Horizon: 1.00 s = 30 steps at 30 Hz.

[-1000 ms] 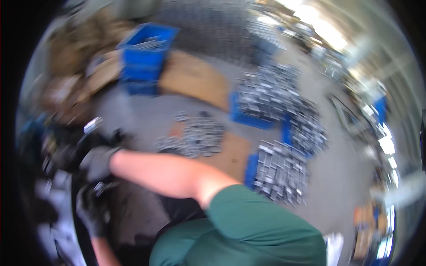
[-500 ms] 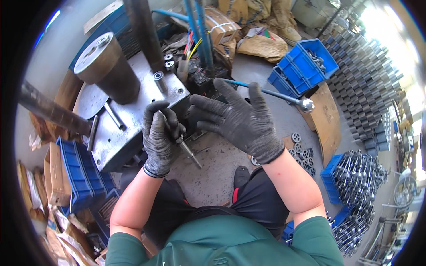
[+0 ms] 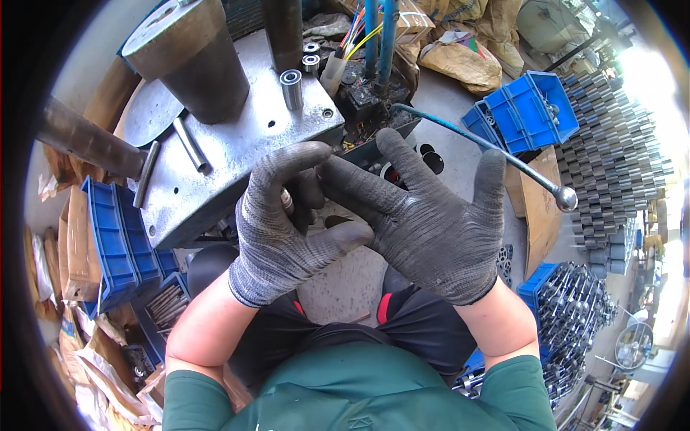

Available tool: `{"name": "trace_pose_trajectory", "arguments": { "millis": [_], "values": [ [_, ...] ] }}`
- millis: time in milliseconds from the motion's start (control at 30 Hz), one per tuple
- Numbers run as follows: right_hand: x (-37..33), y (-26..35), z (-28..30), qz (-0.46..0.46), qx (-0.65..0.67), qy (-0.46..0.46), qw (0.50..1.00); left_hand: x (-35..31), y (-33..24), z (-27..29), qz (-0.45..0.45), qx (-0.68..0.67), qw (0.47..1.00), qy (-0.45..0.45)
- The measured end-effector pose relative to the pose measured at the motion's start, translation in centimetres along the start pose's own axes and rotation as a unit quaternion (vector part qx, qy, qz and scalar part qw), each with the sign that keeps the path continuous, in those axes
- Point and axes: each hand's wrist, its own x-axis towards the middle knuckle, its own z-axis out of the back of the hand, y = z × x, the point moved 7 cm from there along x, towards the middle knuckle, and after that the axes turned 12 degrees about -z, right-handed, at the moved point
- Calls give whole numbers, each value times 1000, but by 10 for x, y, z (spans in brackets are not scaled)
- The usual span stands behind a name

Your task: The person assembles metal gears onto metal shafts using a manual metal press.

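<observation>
My left hand [image 3: 287, 223], in a grey knit glove, has its fingers curled, with the thumb stretched toward my right hand. A short bit of a metal shaft [image 3: 287, 202] shows between its fingers; the rest is hidden by the glove. My right hand [image 3: 438, 223], gloved too, is open with fingers spread, its fingertips at the left hand's fingers. Beyond them is a thick steel bed [image 3: 230, 161] with holes. A hollow metal sleeve [image 3: 291, 90] stands upright on it, and two metal rods [image 3: 190, 145] lie toward its left side.
A blue lever [image 3: 489, 136] with a steel ball end slants across at right. Blue bins [image 3: 528, 108] stand behind it, near stacked metal tubes [image 3: 604, 158]. Many shiny metal parts [image 3: 575, 309] are heaped at right. More blue crates [image 3: 118, 237] stand at left.
Both hands have come together in front of me, the left one turning so that the shaft is now mostly hidden. My view has shifted, and the steel bed appears nearer.
</observation>
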Motion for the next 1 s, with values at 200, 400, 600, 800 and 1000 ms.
{"name": "trace_pose_trajectory", "arguments": {
  "millis": [200, 400, 600, 800, 1000],
  "values": [
    [2, -12, 3, 68, -194, 56, 977, 9, -5, -1, -96, 75, 993, 3],
    [-3, -13, -1, 104, -401, -26, 910, 0, 5, -2, -59, 36, 998, -13],
    [-6, -10, -6, 95, -445, -79, 887, 8, -18, -2, -134, 173, 976, 19],
    [-6, -7, -2, 87, -484, -93, 866, 11, -18, -13, -123, 204, 969, 70],
    [-2, -10, 16, 129, -529, -78, 835, 12, -6, -16, -102, 203, 971, 70]
  ]
}}
